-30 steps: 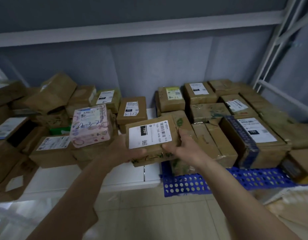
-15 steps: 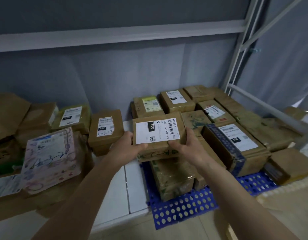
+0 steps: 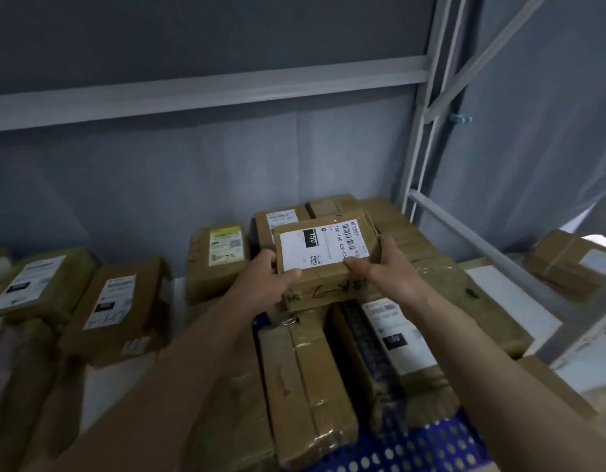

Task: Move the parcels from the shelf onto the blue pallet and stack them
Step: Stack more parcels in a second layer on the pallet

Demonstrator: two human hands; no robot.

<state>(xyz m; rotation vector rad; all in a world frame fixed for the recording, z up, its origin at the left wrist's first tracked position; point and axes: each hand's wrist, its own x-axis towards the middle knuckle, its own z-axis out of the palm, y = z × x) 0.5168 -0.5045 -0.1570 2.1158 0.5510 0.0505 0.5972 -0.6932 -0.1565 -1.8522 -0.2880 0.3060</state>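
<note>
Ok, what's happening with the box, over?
Both hands, left hand and right hand, gripping labelled parcel. Held above the pallet stack. Nothing blocking.

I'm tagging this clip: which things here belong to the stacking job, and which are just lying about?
Part of the job:
- brown cardboard parcel with white label, held by left hand and right hand
- blue perforated plastic pallet
- brown taped parcels stacked on it

Lying about:
- grey metal shelf frame
- small blue clip
</note>
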